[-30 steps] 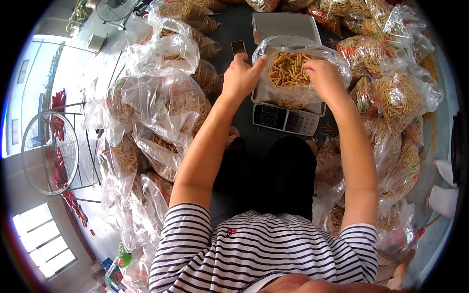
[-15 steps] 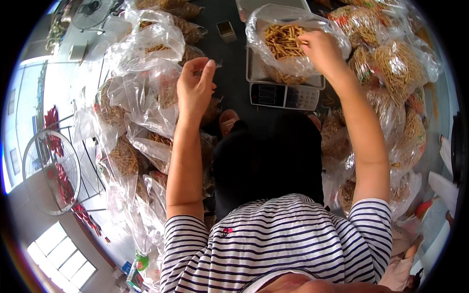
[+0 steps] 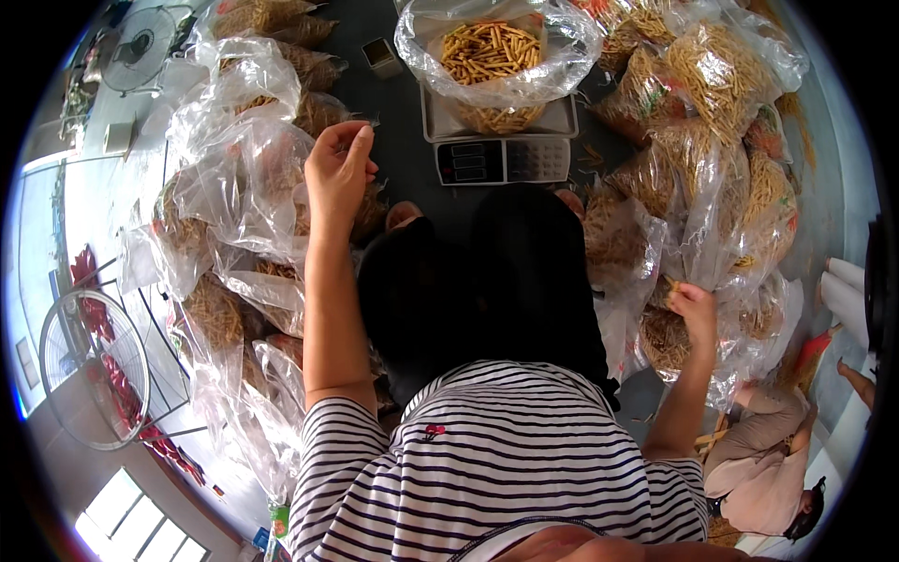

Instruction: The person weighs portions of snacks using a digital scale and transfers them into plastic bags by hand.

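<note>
Pinching sticks (image 3: 671,289): right hand (image 3: 693,307) — left hand (image 3: 338,175) half-curled, empty — open bag (image 3: 565,49) beyond both.

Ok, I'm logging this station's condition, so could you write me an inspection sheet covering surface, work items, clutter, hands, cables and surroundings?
Surface: dark floor, visible between the rows of bags.
Work items: scale bearing an open clear bag of short brown sticks.
Clutter: filled bags on the left and right; small open box; loose bits right of the scale.
Left hand: fingers loosely curled, nothing seen in it.
Right hand: fingers pinching what looks like a stick piece, near the right-hand bags.
Cables: nothing seen.
Surroundings: two caged fans at left; another person at lower right.
</note>
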Demonstrator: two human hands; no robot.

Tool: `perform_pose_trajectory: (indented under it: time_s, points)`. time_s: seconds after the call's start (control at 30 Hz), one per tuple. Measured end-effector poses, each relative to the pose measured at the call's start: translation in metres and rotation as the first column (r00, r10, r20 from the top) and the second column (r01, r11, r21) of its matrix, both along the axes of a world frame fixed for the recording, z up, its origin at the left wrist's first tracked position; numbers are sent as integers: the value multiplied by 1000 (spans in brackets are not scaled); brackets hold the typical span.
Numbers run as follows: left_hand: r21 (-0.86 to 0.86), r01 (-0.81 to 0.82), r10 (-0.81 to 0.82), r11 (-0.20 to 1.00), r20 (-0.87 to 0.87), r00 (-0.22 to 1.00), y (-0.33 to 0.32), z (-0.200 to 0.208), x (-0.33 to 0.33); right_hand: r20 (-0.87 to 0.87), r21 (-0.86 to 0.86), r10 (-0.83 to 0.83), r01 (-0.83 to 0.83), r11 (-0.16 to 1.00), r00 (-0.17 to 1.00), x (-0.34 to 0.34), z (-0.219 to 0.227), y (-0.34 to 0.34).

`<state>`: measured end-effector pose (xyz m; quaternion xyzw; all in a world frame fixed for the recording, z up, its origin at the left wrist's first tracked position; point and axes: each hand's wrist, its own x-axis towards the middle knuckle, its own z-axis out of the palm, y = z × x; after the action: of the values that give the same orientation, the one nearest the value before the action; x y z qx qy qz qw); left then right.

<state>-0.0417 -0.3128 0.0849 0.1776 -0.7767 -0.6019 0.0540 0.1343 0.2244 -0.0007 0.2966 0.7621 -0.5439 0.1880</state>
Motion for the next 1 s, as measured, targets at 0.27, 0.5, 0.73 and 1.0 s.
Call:
perform_pose_trajectory:
  time_s: [0.27, 0.5, 0.73, 1.0]
  points:
    - [-86, 119, -112, 989, 78, 991, 9, 9, -20, -98, -106, -62, 51, 993, 993, -27, -75, -21]
    - [-291, 153, -85, 944, 233, 969, 36, 0, -111, -546, -153, -196, 133, 979, 814, -196, 41, -111]
    - [116, 8, -18, 993, 83, 996, 19, -38, -111, -224, -320, 131, -199, 926, 966, -363, 7, -194]
    - [22, -332, 318, 943, -350, 881, 3, 21, -30, -449, -278, 319, -470, 838, 834, -406, 82, -176]
